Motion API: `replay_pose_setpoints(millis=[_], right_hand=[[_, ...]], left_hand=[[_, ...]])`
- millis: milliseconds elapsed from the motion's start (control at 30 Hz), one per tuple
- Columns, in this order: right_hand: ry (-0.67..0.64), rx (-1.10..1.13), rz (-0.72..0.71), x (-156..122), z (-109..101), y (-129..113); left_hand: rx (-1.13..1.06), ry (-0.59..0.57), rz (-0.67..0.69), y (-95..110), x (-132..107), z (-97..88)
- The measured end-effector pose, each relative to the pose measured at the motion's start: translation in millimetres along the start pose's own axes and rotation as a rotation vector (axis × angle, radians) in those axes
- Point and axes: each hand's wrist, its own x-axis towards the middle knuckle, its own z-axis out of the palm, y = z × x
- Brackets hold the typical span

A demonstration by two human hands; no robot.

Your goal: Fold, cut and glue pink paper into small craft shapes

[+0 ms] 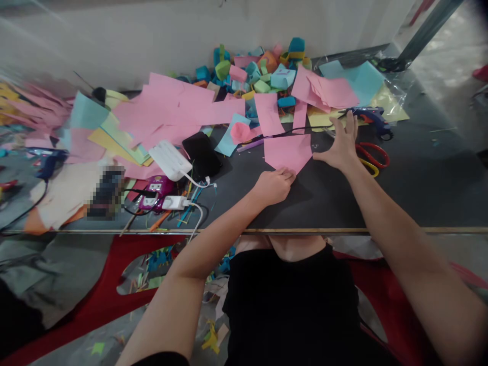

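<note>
A pink paper sheet (pixel 287 151) with slanting lower sides lies on the dark table in front of me. My left hand (pixel 275 185) is closed at its lower tip, fingers curled and pressed on the paper. To the right, my right hand (pixel 340 145) is open, thumb and fingers wide apart. Its thumb is close to the sheet's right corner; whether they touch I cannot tell. Scissors (pixel 375 158) with red and yellow handles lie partly hidden beside that hand. Just beyond its fingertips rests a blue glue gun (pixel 371 119), its black cord crossing above the sheet.
Pink sheets (pixel 163 109) cover the left back, with small folded paper pieces (pixel 247 76) heaped by the wall. A white power adapter (pixel 170 160), a black pouch-like item (pixel 201 155) and a purple power strip (pixel 157 193) sit left. Another glue gun (pixel 48 161) lies far left.
</note>
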Motion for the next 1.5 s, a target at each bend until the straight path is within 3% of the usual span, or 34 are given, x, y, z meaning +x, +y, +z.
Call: replay_pose_setpoints(millis=[267, 400, 700, 1000, 1233, 1367, 1500], right_hand=[[-0.05, -0.098, 0.029, 0.9, 11.7, -9.0], [-0.039, -0.113, 0.074, 2.6, 7.7, -8.5], [0.002, -0.092, -0.016, -1.3, -2.7, -9.7], [-0.094, -0.082, -0.092, -7.0, 15.3, -29.5], [-0.005, -0.047, 0.008, -1.4, -0.5, -10.7], [-0.036, -0.068, 0.008, -2.2, 5.8, -13.3], [-0.043, -0.083, 0.056, -0.7, 9.5, -17.4]], left_hand=[[-0.059, 0.009, -0.059, -4.0, 0.2, -0.9], [-0.081, 0.047, -0.078, -9.6, 1.0, 2.9], [-0.085, 0.181, -0.004, -31.4, 2.3, 16.9], [-0.087, 0.176, 0.022, -33.1, 0.6, 15.6], [-0.083, 0.149, 0.007, -32.2, 0.2, 11.6], [-0.095, 0.09, -0.021, -30.3, 0.9, 8.1], [-0.1, 0.107, -0.021, -30.2, 1.0, 8.8]])
